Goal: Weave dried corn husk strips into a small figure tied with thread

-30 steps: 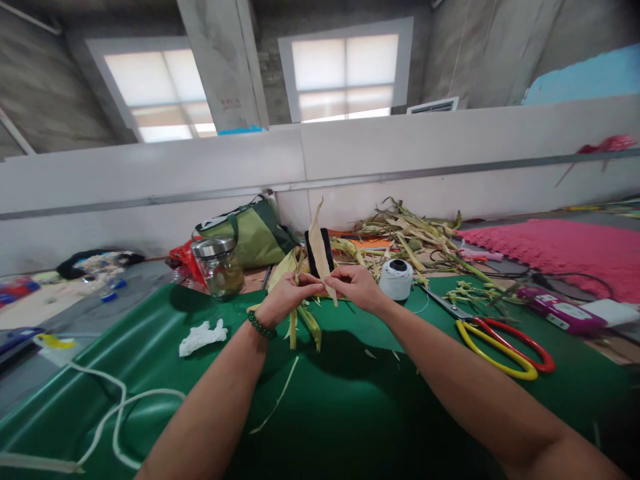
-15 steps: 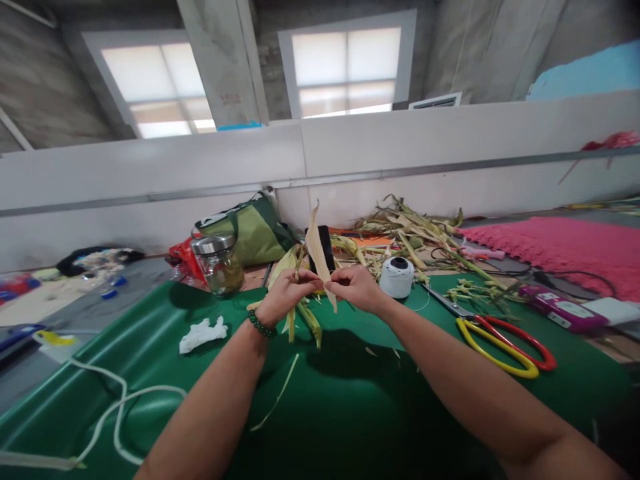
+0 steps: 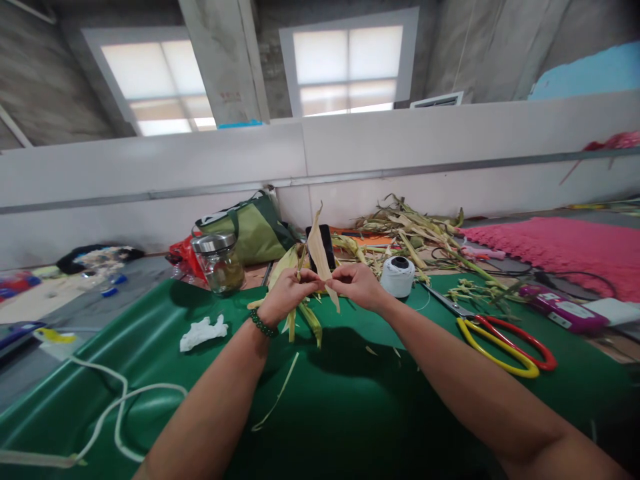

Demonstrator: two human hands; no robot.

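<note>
Between my two hands a pale dry corn husk (image 3: 319, 248) stands upright, its narrow tip pointing up. My left hand (image 3: 293, 291), with a green bead bracelet at the wrist, pinches the husk's left edge near its lower end. The fingers of my right hand (image 3: 357, 285) are closed on the same end from the right. More greenish husks (image 3: 311, 323) lie on the green mat (image 3: 350, 400) under and behind my left hand. Just right of my right hand stands a spool of white thread (image 3: 397, 277).
Scissors (image 3: 500, 340) with red and yellow handles lie at right, beside a purple device (image 3: 563, 309). A lidded glass jar (image 3: 218, 263), a green bag (image 3: 257, 230) and a husk pile (image 3: 407, 223) stand behind. White tissue (image 3: 203, 333) and a white cord (image 3: 123, 400) lie left.
The husk and both hands have shifted very slightly to the right. Both hands keep their hold on it; nothing else has visibly moved.
</note>
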